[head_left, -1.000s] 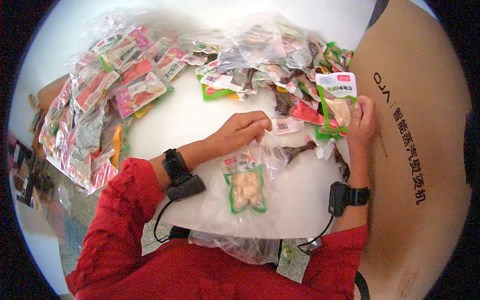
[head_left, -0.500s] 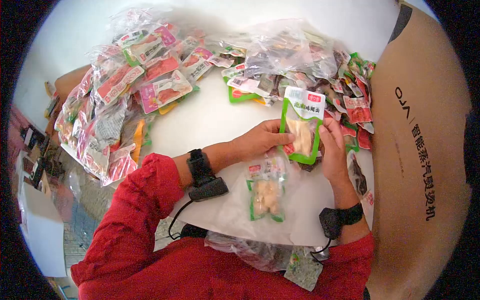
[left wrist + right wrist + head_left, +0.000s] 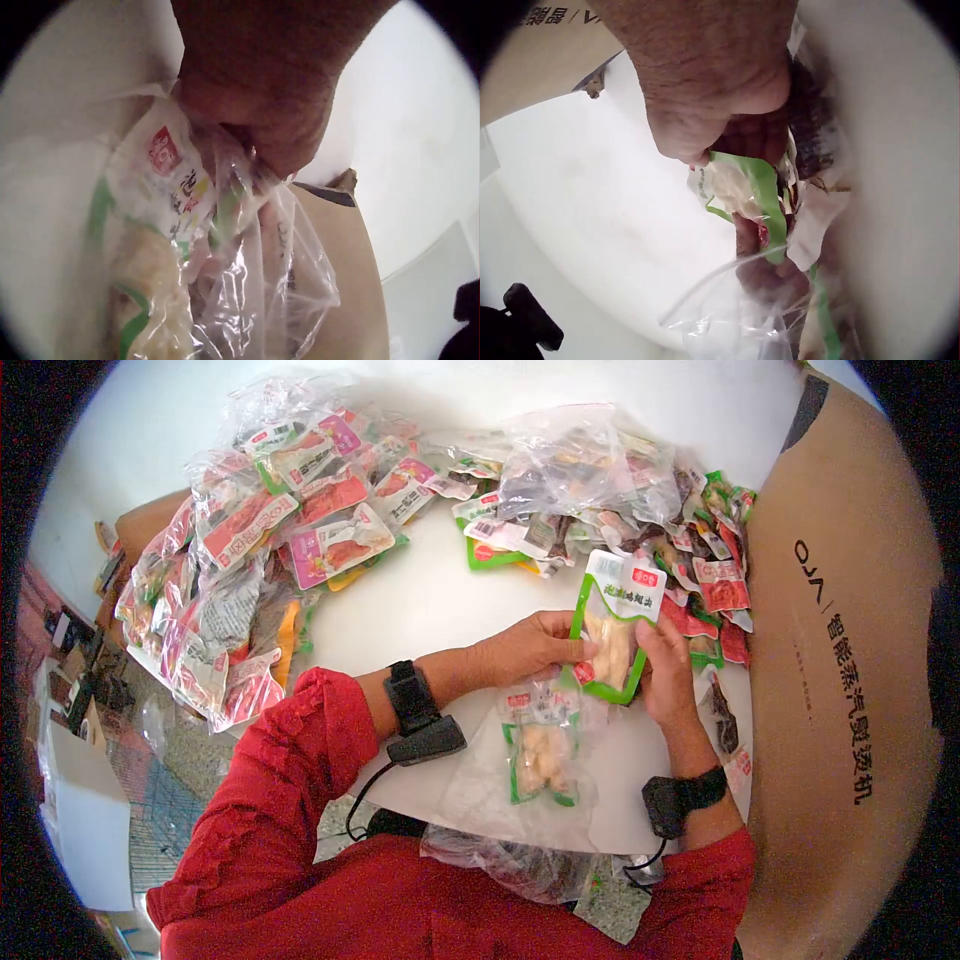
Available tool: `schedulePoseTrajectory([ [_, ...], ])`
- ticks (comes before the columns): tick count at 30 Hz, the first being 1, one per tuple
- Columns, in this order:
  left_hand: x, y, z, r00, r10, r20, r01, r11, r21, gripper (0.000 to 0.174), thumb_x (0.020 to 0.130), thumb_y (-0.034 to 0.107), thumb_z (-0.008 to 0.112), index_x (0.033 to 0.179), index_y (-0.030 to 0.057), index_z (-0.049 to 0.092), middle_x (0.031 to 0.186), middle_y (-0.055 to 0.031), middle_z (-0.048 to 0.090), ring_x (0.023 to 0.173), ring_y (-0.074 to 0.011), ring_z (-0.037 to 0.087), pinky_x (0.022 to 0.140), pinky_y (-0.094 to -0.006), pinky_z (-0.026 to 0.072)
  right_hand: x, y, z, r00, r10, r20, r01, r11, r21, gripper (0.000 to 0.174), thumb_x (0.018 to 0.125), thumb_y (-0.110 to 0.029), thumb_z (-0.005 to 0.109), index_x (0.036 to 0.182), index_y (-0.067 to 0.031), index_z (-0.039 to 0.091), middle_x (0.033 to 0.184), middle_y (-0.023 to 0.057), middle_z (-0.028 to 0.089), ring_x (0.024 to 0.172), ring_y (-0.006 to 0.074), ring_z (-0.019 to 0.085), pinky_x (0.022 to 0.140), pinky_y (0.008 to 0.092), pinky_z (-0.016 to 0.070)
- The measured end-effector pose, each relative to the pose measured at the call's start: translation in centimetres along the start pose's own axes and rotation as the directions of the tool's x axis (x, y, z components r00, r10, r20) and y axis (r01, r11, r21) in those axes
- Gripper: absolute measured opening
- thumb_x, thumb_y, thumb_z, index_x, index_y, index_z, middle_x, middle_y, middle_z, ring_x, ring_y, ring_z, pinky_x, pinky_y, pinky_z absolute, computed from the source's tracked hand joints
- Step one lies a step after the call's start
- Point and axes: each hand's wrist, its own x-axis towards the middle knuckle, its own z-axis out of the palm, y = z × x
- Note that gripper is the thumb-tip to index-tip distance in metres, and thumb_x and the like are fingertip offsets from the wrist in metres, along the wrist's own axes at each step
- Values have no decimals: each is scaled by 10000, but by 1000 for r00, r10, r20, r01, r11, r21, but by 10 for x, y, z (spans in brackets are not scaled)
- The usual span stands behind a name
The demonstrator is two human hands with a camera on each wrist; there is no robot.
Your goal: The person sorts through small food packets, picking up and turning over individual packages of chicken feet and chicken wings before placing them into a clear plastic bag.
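Both hands hold one green-edged food packet (image 3: 614, 632) over the table; pale pieces show through its clear window. My left hand (image 3: 530, 647) pinches its left edge with the thumb in front. Along its right edge, my right hand (image 3: 664, 672) grips with the thumb on the front face. A clear plastic bag (image 3: 304, 292) hangs at the left hand, bunched near its fingers in the left wrist view. Inside this bag, below the hands, lies another green-edged packet (image 3: 541, 758) with pale round pieces. The left fingers behind the held packet are hidden.
A heap of bagged food packets (image 3: 250, 560) covers the table's left side. Further packets and dark pieces (image 3: 700, 550) pile up at the back right, under a clear bag (image 3: 590, 460). A large cardboard box (image 3: 850, 640) stands along the right edge.
The right hand has brought the green-edged packet from beside the box leftward and nearer the body. The left hand has taken hold of its left edge. Over the last half second little has moved.
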Motion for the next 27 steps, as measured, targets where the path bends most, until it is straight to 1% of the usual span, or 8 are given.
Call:
schedulePoseTrajectory([
  [3, 1, -2, -1, 998, 17, 61, -21, 998, 61, 285, 839, 165, 527, 1099, 52, 500, 987, -24, 581, 835, -82, 553, 737, -233, 456, 0, 2, 1, 998, -58, 18, 58, 998, -5, 276, 817, -201, 515, 1017, -12, 537, 926, 30, 568, 831, 104, 511, 773, 253, 404],
  [6, -1, 1, 1, 999, 5, 35, -7, 999, 51, 265, 842, 179, 523, 1077, 57, 516, 962, -22, 588, 822, -79, 555, 719, -226, 460, 2, 6, -3, 997, -71, 26, 72, 997, -36, 262, 818, -186, 514, 1017, -18, 545, 931, 29, 575, 829, 103, 514, 769, 257, 408],
  [9, -3, 4, -1, 995, -70, -75, 71, 997, 19, 235, 846, 179, 515, 1050, 64, 531, 936, -25, 595, 799, -84, 561, 709, -219, 462, 1, 7, -5, 996, -54, 70, 60, 995, -84, 246, 819, -183, 514, 995, -16, 559, 913, 26, 580, 823, 101, 519, 763, 251, 411],
  [11, 1, -2, -5, 995, 7, -101, -22, 989, -147, 214, 838, 168, 524, 1015, 50, 544, 920, -42, 603, 789, -106, 573, 720, -234, 467, -1, 5, -4, 995, -11, 98, 27, 986, -165, 232, 814, -177, 521, 969, -13, 570, 875, 26, 588, 797, 101, 527, 738, 253, 423],
  [12, 2, -2, -4, 995, 7, -102, -22, 989, -145, 214, 838, 168, 524, 1015, 50, 544, 920, -42, 603, 789, -106, 573, 720, -234, 467, -2, 4, -4, 995, -13, 98, 29, 986, -163, 232, 814, -177, 521, 969, -13, 570, 875, 26, 588, 797, 101, 527, 738, 253, 423],
  [14, 2, -2, -1, 989, 115, -92, -136, 955, -265, 212, 824, 158, 543, 993, 29, 553, 922, -62, 606, 795, -126, 581, 737, -254, 469, -3, 2, -5, 984, -16, 177, 80, 928, -363, 231, 810, -172, 527, 969, -10, 571, 846, 29, 594, 777, 100, 532, 719, 255, 431],
  [21, 0, 0, -1, 992, 73, -106, -93, 977, -193, 222, 805, 145, 566, 984, 14, 561, 929, -80, 608, 821, -153, 587, 757, -280, 469, -6, -5, -2, 972, 14, 234, 93, 894, -438, 239, 811, -186, 530, 971, -16, 580, 854, 41, 603, 785, 103, 538, 726, 264, 435],
  [27, 1, -4, -4, 995, 73, -68, -89, 955, -282, 241, 804, 151, 566, 999, 9, 556, 937, -94, 608, 818, -165, 593, 751, -289, 478, -5, -7, -1, 965, 45, 259, 71, 903, -423, 258, 824, -216, 523, 984, -21, 578, 884, 44, 601, 821, 115, 539, 756, 274, 427],
])
